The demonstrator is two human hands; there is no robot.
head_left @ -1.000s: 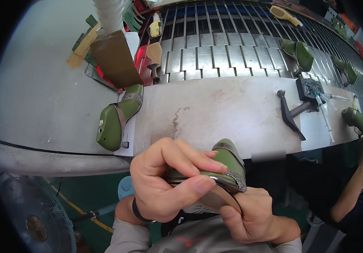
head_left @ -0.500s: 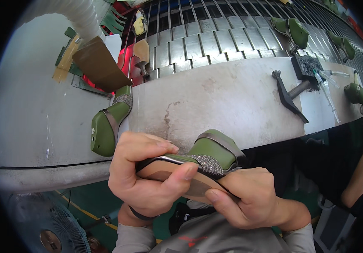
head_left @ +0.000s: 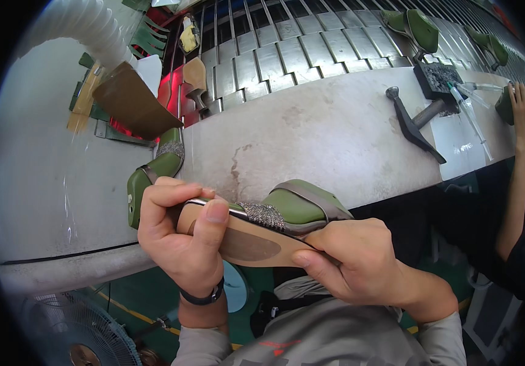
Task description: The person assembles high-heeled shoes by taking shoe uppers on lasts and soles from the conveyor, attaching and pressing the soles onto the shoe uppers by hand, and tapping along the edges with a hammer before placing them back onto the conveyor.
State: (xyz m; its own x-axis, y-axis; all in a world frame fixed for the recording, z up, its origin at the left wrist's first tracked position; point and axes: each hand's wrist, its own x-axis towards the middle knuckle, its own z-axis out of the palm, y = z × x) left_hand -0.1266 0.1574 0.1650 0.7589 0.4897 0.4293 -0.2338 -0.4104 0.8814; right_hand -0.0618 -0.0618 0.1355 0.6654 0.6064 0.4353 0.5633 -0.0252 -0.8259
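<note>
Between my hands, above the front edge of the worktable, is a sandal on a green last (head_left: 293, 206), lying on its side. It has a glittery strap (head_left: 262, 215) and a dark metallic band. Its tan outsole (head_left: 247, 244), with a darker oval patch, faces me. My left hand (head_left: 180, 235) is closed around the left end, thumb pressed on the sole. My right hand (head_left: 357, 262) pinches the sole's right end between thumb and curled fingers. Just beyond my left hand, a second sandal on a green last (head_left: 143, 189) rests on the table.
A hammer (head_left: 413, 125) lies on the worktable (head_left: 329, 134), beside a black box (head_left: 436, 82) and syringes (head_left: 471, 119). A slatted metal conveyor (head_left: 299, 52) carries more lasts. Cardboard (head_left: 131, 100) and a white hose (head_left: 94, 27) stand left. At right, a co-worker's hand (head_left: 523, 110) grips a green last.
Both hands have shifted left and slightly up with the sandal, and more of its sole now faces me. My left thumb has moved left along the sole. The co-worker's arm has moved over the table.
</note>
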